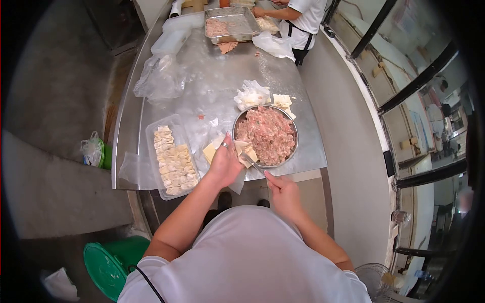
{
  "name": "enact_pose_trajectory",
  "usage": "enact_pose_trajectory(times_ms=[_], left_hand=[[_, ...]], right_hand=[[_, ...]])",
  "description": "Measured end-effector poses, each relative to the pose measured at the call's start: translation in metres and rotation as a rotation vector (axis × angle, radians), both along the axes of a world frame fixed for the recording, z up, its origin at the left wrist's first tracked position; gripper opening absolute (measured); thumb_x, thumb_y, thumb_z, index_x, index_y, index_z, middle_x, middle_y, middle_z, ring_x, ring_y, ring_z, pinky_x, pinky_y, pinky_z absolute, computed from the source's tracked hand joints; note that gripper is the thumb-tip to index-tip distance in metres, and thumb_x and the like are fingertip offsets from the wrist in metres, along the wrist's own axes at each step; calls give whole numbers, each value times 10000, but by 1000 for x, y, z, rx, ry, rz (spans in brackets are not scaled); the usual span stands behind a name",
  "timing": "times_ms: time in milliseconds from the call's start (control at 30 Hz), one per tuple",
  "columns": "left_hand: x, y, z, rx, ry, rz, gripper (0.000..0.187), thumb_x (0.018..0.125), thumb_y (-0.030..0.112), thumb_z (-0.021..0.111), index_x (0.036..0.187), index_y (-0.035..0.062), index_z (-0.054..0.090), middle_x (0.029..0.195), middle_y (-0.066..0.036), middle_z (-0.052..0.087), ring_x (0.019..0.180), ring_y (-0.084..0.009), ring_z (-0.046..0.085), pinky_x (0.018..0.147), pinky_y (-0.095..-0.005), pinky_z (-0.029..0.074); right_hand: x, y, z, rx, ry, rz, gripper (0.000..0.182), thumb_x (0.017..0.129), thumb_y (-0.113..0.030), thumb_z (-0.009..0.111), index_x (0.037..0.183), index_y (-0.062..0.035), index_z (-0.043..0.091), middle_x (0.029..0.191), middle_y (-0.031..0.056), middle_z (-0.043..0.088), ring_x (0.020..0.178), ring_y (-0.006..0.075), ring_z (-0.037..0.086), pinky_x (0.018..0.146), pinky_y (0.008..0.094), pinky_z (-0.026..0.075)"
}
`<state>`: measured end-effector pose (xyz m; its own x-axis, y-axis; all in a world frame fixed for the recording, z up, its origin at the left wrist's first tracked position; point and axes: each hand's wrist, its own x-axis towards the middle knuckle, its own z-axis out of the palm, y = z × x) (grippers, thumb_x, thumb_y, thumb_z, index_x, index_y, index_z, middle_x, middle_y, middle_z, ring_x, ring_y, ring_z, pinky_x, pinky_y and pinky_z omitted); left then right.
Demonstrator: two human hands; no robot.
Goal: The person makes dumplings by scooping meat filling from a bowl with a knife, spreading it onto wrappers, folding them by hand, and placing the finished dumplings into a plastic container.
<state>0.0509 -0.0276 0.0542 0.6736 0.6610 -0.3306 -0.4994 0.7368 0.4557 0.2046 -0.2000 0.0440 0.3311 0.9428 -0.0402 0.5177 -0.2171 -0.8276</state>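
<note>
A round metal bowl (297, 132) heaped with pink minced meat (266, 132) stands near the table's front edge. My left hand (226, 164), with a ring on one finger, holds a pale dough wrapper (243, 148) at the bowl's left rim. Closed round the handle of a metal utensil (251, 161) is my right hand (284, 191); the utensil's tip meets the wrapper. A stack of yellowish wrappers (209, 150) lies partly behind my left hand. To the left, a clear plastic tray (152, 146) holds rows of folded dumplings (175, 164).
Beyond the bowl are a plastic bag (252, 95) and more wrappers (283, 102). Farther back stand a metal tray (235, 38) with meat, clear containers (172, 40) and a co-worker (303, 20). A green bin (108, 262) stands on the floor, lower left.
</note>
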Motion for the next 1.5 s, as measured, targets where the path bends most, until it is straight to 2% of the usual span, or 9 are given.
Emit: enact_pose_trajectory(times_ms=[133,233,300,400,633,733,933,1233,1500], left_hand=[[-42,18,12,279,424,-136,460,1059,310,434,1312,-57,548,1220,-184,660,1076,-288,662,972,-416,514],[-58,22,4,689,848,-262,306,959,125,584,1207,-50,631,1043,-145,724,896,-226,700,835,-350,556],[-57,18,-7,974,966,-292,263,863,13,665,1122,-28,682,925,-100,744,815,-166,692,754,-307,552],[-58,17,11,1181,962,-57,250,771,83,797,989,2,706,870,-119,742,808,-169,714,720,-311,539],[-67,16,28,1135,916,-115,256,726,9,839,917,26,668,840,-7,695,784,-71,615,726,-267,517],[-65,14,19,1037,786,-74,272,756,64,867,935,36,665,847,16,676,795,-56,601,720,-255,510],[-44,-23,20,826,546,-117,324,761,156,907,941,42,664,862,23,664,799,-43,580,705,-246,497],[-57,-33,18,1091,854,-303,324,816,258,878,850,21,661,725,19,625,699,-59,525,628,-264,463],[-105,-11,-22,583,683,-23,210,984,245,685,924,45,663,762,-11,615,638,-101,553,539,-265,441]], right_hand=[[4,13,7,-265,861,-114,377,980,-102,657,1344,-198,674,799,104,658,729,112,551,667,304,466],[0,19,-1,-109,702,2,364,992,-79,628,1332,-196,681,809,82,634,726,115,556,677,294,464],[-7,23,20,-3,337,103,361,976,-70,632,1303,-206,701,814,90,624,719,152,580,670,314,472],[-15,28,53,72,-140,206,354,941,-57,644,1244,-217,735,818,101,608,717,230,612,660,361,489],[11,28,127,8,-478,316,322,888,-86,690,1182,-195,760,831,124,621,698,308,626,641,399,506],[28,24,134,-96,-261,161,285,882,-99,728,1163,-125,760,836,89,660,677,232,633,633,345,503],[-14,40,47,22,736,13,136,890,-86,762,986,7,732,779,-43,603,708,42,525,615,247,436],[-20,66,39,-76,487,238,80,934,-63,706,936,13,727,784,-26,664,684,23,517,587,223,405],[-31,72,36,-19,548,147,134,948,-76,696,994,44,734,774,-2,671,687,42,541,605,226,423]])
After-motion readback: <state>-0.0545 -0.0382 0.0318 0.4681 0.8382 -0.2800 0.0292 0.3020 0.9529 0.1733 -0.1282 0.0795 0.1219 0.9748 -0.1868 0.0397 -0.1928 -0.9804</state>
